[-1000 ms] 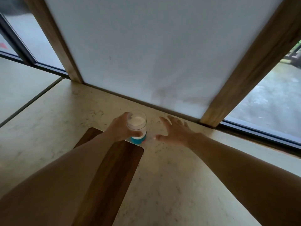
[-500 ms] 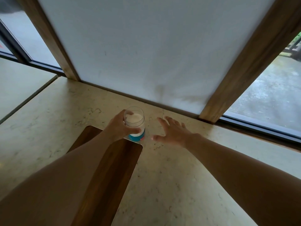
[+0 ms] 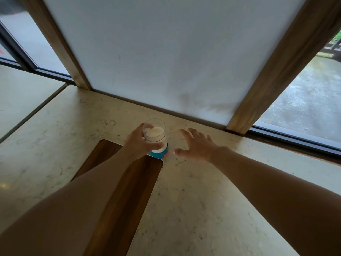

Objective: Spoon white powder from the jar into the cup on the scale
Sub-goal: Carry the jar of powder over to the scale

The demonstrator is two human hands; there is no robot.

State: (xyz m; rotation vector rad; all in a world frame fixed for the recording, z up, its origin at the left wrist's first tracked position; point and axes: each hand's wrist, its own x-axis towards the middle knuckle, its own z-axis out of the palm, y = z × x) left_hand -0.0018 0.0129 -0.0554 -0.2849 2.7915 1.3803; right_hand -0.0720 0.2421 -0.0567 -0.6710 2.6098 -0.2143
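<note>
Barely shifted since half a second back: same grip on the left, same spread fingers on the right, both sitting a touch lower in view

Left hand (image 3: 140, 143) fingers (image 3: 156, 145) curled round a clear jar (image 3: 156, 138), thumb on the far side near the rim, the others wrapped across the near side. Holds the jar upright. White powder (image 3: 154, 130) visible inside, filling the jar most of the way up. Blue band with a small pink patch round the jar's base. Cannot tell whether the base rests on the surface or hangs just above it

Right hand (image 3: 196, 145) wide open, fingers (image 3: 186, 132) splayed and reaching toward the jar, thumb tip just beside the blue band but apart from it. Grasps nothing. Palm turned down over the pale marbled counter (image 3: 193, 200)

Jar positioned at the far right corner of a dark wooden board (image 3: 127, 191) lying on the counter, right at the board's rounded edge. Left forearm stretched across the board, covering much of it; right forearm bare, coming in from the lower right

Further out, behind the jar: white frosted panel (image 3: 156, 52) framed by two slanting wooden posts (image 3: 273, 71). Window glass on either side, wet pavement outside on the right
</note>
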